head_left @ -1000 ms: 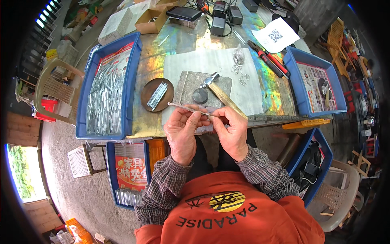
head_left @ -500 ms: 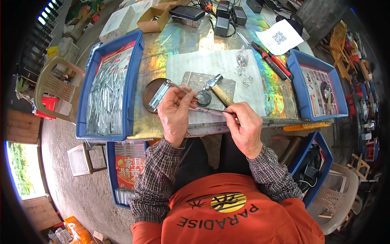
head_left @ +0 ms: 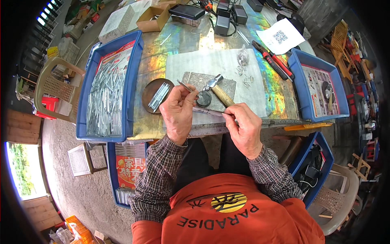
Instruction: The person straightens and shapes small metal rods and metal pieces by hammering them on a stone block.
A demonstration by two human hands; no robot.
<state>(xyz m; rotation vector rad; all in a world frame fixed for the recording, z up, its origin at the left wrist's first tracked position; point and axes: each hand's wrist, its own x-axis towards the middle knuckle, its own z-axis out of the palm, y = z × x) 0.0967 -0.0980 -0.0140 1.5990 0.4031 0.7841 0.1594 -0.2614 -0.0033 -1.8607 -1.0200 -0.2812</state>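
Observation:
My left hand (head_left: 177, 112) is closed in a pinch on a slim metal rod (head_left: 185, 86), whose tip sticks out above the fingers. My right hand (head_left: 244, 128) pinches one end of a thin dark strip (head_left: 209, 111). The strip's other end reaches my left fingers; whether they grip it too I cannot tell. Just beyond my hands, a hammer (head_left: 221, 95) with a wooden handle and a round dark metal block (head_left: 204, 99) rest on a grey stone slab (head_left: 231, 84). Left of my left hand, a round brown dish (head_left: 149, 90) holds several slim metal rods (head_left: 159, 97).
A blue tray (head_left: 129, 97) full of metal rods stands on the left, another blue tray (head_left: 345, 97) on the right. Red-handled pliers (head_left: 273, 61), a clear bag (head_left: 243, 57) with small wire pieces and a white printed sheet (head_left: 292, 44) lie on the table. Black adapters (head_left: 222, 23) sit far back.
My left hand has shifted slightly right, uncovering more of the dish and its rods. Less of the rod in it sticks out now. The right hand has barely moved.

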